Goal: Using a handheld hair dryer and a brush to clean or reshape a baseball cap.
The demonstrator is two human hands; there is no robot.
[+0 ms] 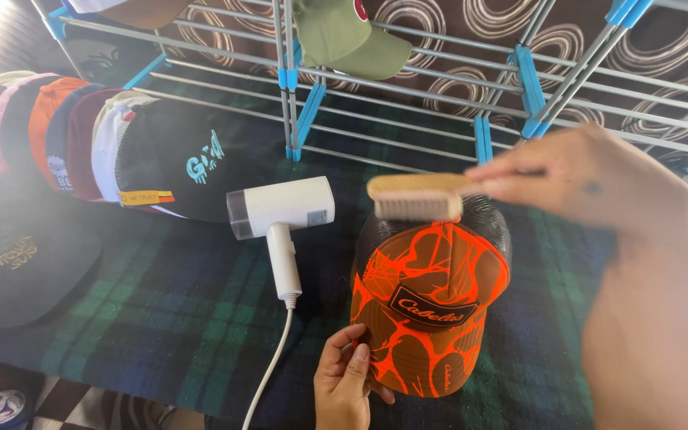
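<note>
Brushing is the step in hand, judging by how things lie: an orange and brown camouflage trucker cap (pixel 428 306) with a dark mesh back sits crown-up on the plaid-covered worktop (pixel 161 318), brim toward the person, and a wooden-backed brush (pixel 417 197) rests with its pale bristles at the top of the crown, where the front panel meets the mesh. The right hand (pixel 591 187) holds the brush by its far end, fingers closed along the wooden back. The left hand (pixel 348 378) steadies the cap from below, thumb and fingers pinched on the left edge of the brim.

Just left of the cap lies a white handheld steamer (pixel 280 211), its nozzle pointing left and its white cord (pixel 268 374) trailing off the near edge; it is close to the cap but apart from it. Farther left stands a row of stacked caps (pixel 81 143) in several colours, and a black cap (pixel 21 263) lies flat by itself. Behind runs a metal rack with blue joints (pixel 304 95), an olive green cap (pixel 348 36) resting on it.

The next stroke, as I judge it, calls for a firm hold on the brim, so the cap does not slide, and light pressure over the mesh.
</note>
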